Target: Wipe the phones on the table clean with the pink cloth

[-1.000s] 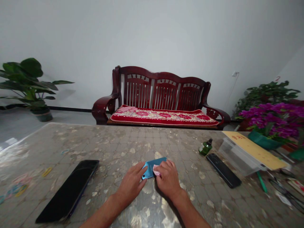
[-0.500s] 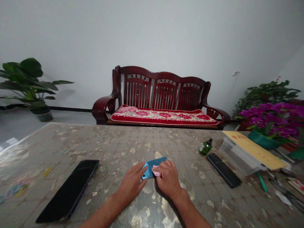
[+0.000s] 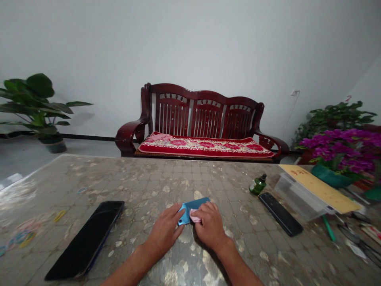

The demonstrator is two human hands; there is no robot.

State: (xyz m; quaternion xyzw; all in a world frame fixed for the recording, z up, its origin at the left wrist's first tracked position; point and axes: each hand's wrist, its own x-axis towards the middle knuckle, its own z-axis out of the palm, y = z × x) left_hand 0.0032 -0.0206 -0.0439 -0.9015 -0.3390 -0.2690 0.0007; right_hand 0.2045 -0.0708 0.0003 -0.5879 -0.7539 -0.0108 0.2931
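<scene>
A blue smartphone (image 3: 187, 208) lies back side up on the table in front of me, its camera corner toward the lower left. My left hand (image 3: 168, 224) grips its left end between thumb and fingers. Pinched in my right hand (image 3: 210, 224) is a small pink cloth (image 3: 195, 215), pressed on the phone's back. The right fingers hide part of the phone's right end.
A black tablet (image 3: 86, 240) lies to the left, near several rubber bands (image 3: 25, 236). To the right are a green bottle (image 3: 258, 185), a black phone (image 3: 280, 213), a clear plastic box (image 3: 300, 198) and a flower pot (image 3: 331, 174). A wooden bench (image 3: 205, 115) stands beyond the table.
My right hand and the pink cloth have shifted slightly left across the phone's back. The left hand and the phone stay nearly in place.
</scene>
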